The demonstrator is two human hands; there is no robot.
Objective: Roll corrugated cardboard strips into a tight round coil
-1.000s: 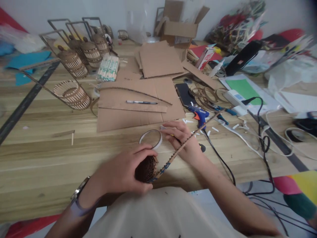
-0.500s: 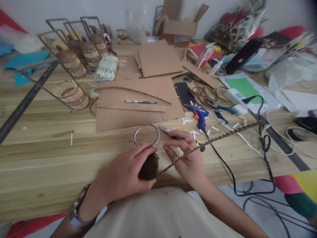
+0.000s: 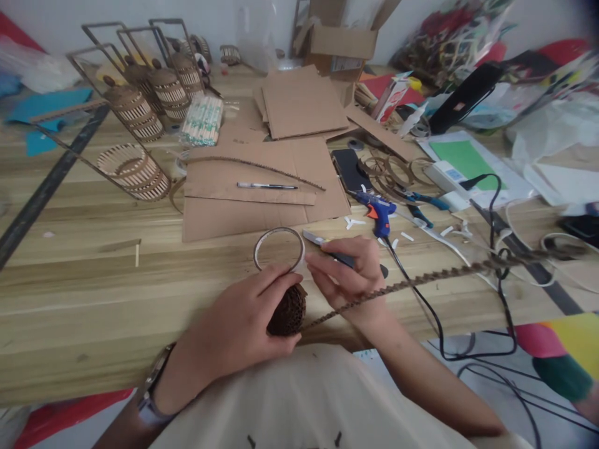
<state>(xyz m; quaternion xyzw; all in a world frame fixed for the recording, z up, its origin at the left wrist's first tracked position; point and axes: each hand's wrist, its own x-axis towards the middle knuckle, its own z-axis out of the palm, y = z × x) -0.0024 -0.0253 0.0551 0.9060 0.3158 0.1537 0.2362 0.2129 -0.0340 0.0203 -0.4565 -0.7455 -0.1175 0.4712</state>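
Observation:
My left hand (image 3: 238, 318) is closed around a dark brown coil of corrugated cardboard (image 3: 287, 312), its honeycomb-like face turned to the right. From the coil a long corrugated strip (image 3: 421, 275) runs out to the right, crossing my right hand near the wrist. My right hand (image 3: 353, 277) has thumb and fingers pinched together beside the tape ring; whatever is between the fingertips is too small to make out. That pale tape ring (image 3: 257, 249) stands just beyond my left fingers. A utility knife (image 3: 314, 237) lies partly hidden behind my right fingers.
Flat cardboard (image 3: 215, 218) carries a pen (image 3: 266, 186) and another corrugated strip. A blue glue gun (image 3: 381, 212), pliers (image 3: 430, 199) and a phone (image 3: 350, 168) lie to its right. Lantern-like slatted baskets (image 3: 168, 93) stand at back left. A black cable (image 3: 423, 305) drops over the front edge.
My right hand's fingertips have drawn closer together and moved slightly towards the tape ring. The strip's free end reaches further right. My left hand keeps hold of the coil.

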